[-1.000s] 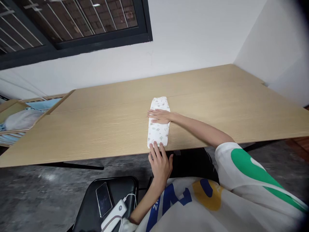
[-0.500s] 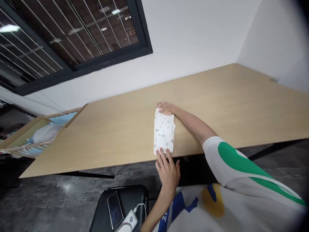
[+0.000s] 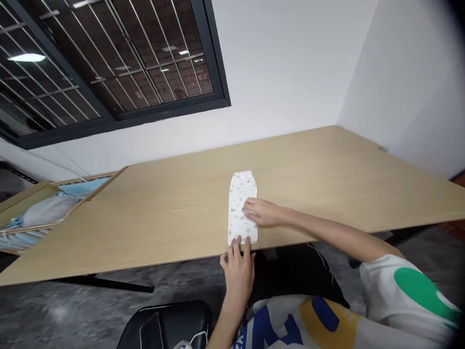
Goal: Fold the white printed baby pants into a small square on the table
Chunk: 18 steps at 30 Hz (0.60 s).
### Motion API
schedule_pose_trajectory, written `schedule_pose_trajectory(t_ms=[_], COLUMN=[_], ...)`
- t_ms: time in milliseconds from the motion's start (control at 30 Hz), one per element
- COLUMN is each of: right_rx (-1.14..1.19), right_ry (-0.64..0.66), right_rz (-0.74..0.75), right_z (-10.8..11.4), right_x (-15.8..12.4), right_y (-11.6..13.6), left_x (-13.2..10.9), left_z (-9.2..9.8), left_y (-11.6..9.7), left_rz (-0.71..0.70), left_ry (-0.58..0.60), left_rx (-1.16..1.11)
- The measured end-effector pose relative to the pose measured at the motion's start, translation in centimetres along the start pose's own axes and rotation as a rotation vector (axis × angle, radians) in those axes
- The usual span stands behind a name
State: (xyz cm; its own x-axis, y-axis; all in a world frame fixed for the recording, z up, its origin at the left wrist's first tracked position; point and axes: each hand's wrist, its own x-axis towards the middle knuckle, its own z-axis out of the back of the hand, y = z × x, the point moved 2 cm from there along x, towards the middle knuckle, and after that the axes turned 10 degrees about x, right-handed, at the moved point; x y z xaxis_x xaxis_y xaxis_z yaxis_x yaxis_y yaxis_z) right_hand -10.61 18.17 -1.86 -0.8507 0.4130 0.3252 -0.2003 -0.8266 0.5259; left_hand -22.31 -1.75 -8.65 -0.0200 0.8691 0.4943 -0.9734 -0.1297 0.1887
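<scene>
A white cloth with small printed figures (image 3: pixel 240 194), folded into a long narrow shape, lies flat on the wooden table (image 3: pixel 174 208) close to its front edge. The fingertips of my left hand (image 3: pixel 238 269) rest on the cloth's near end, with the fingers apart. My right hand (image 3: pixel 262 212) touches the cloth's right side around the middle, its fingers bent and pointing left. The far end of the cloth is uncovered.
Below the table's front edge stands a black chair (image 3: pixel 181 320) with a phone (image 3: pixel 151 333) and a white cabled device on it. At the left is a wooden crib (image 3: pixel 78 206) holding pale bedding. A barred window and white wall are behind.
My right hand has come from the far end of the cloth to its middle. The cloth's right edge, uneven before, now looks straighter. The view has shifted.
</scene>
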Motion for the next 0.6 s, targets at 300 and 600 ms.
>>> schedule_pose_trajectory(t_ms=[300, 600], right_rx=[-0.483, -0.310], right_ry=[0.030, -0.072], right_rz=[0.280, 0.315], right_z=[-4.4, -0.9], right_x=[-9.9, -10.8], right_y=[6.0, 12.4], left_x=[1.1, 0.4], left_z=[1.2, 6.6], left_y=[4.1, 4.7], left_rz=[-0.366, -0.388], left_ry=[-0.034, -0.327], left_rx=[-0.382, -0.723])
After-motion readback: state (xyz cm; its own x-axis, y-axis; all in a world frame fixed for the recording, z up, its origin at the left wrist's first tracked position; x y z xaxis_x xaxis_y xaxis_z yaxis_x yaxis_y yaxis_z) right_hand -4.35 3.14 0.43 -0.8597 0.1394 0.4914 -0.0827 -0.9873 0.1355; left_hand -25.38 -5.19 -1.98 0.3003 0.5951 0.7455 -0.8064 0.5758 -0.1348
